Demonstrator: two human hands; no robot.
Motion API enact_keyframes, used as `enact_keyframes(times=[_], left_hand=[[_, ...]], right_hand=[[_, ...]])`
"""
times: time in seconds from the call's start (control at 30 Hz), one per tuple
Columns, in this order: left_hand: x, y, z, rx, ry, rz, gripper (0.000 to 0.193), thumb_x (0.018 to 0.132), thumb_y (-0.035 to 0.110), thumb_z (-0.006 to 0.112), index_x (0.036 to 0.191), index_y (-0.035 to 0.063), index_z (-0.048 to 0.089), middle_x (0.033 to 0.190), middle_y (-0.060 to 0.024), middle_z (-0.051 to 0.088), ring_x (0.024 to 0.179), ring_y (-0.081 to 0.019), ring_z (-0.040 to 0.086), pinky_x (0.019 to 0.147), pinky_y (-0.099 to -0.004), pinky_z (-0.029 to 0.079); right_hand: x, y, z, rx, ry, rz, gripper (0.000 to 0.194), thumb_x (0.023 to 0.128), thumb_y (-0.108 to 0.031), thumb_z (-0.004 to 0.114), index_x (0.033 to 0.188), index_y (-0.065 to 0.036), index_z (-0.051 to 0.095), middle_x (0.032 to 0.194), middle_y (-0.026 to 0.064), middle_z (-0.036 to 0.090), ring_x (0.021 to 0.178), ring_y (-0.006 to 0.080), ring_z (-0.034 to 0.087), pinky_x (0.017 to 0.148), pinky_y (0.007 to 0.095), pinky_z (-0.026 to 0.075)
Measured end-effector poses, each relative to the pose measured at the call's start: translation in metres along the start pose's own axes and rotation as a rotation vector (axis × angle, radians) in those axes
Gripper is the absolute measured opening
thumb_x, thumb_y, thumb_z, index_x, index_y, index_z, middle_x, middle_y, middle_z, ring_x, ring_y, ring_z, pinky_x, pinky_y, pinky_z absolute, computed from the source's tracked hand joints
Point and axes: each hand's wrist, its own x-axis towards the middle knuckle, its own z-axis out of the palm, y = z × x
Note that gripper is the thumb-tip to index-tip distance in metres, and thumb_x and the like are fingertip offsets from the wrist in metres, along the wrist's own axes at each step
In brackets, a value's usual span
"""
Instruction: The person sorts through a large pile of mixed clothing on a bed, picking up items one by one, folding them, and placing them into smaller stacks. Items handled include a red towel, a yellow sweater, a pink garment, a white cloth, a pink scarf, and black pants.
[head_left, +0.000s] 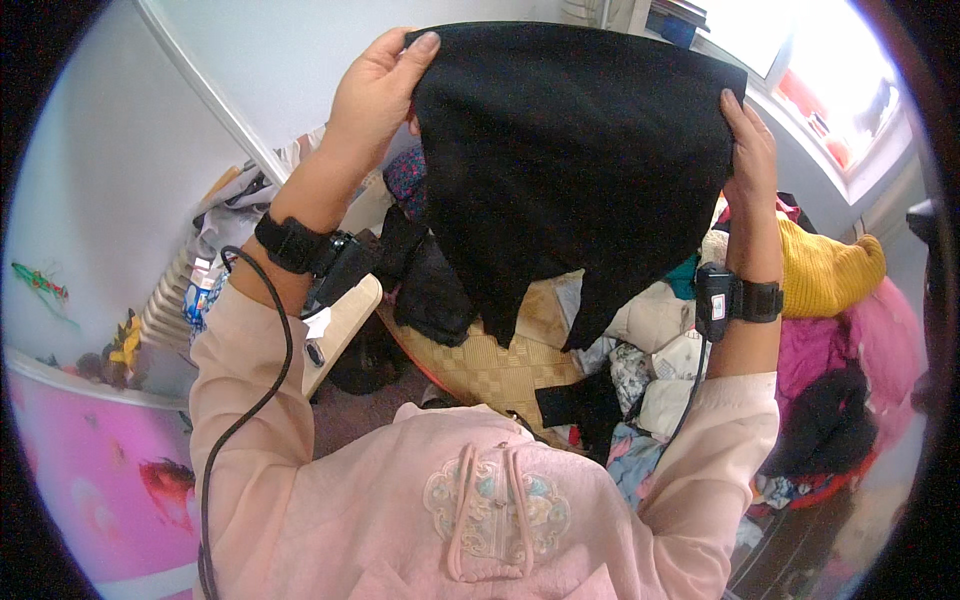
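Note:
A pair of black trousers or leggings (570, 150) hangs spread out in front of me, its wide edge uppermost and two legs dangling. My left hand (382, 86) pinches its upper left corner, thumb on the near side. At the upper right corner, my right hand (750, 150) grips the cloth, with part of the fingers hidden behind it. Below the garment lies a woven straw mat (495, 364), partly covered by the hanging legs. Another black cloth (577, 409) rests on the mat close to my body.
Heaped clothes lie to the right, among them a mustard knitted garment (832, 266), magenta cloth (814, 352) and folded white pieces (664, 405). At left are a beige board (349, 326) and a radiator (166, 300). A bright window (832, 97) is at upper right.

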Motion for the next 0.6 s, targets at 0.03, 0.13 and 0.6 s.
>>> enact_keyframes(times=[0.03,0.13,0.6], left_hand=[[0.001,-0.001,0.003,0.019,-0.027,-0.014,0.022,0.093,0.026,0.052,0.102,0.0069,0.058,0.079,0.0024,0.062,0.061,-0.0026,0.055,0.05,-0.0172,0.043],[0.004,-0.007,0.013,0.073,0.015,0.023,0.022,0.092,0.028,0.054,0.096,0.007,0.059,0.065,0.0029,0.057,0.048,-0.0024,0.049,0.04,-0.0167,0.037],[0.015,-0.017,0.027,0.376,0.005,-0.006,0.029,0.085,0.034,0.064,0.074,0.0076,0.059,0.061,0.0027,0.054,0.05,-0.0043,0.049,0.046,-0.0186,0.04]], right_hand=[[0.0,0.003,-0.003,0.004,0.013,0.001,0.031,0.088,-0.02,0.059,0.106,0.005,0.059,0.097,0.0102,0.063,0.084,0.0171,0.06,0.075,0.0275,0.046],[-0.003,0.011,-0.01,0.01,0.055,0.012,0.033,0.087,-0.019,0.059,0.108,0.006,0.057,0.098,0.0112,0.063,0.085,0.0184,0.061,0.077,0.0282,0.047],[-0.013,0.029,-0.026,0.008,0.22,0.045,0.032,0.086,-0.018,0.062,0.103,0.009,0.06,0.095,0.0134,0.065,0.081,0.0188,0.063,0.073,0.0262,0.05]])
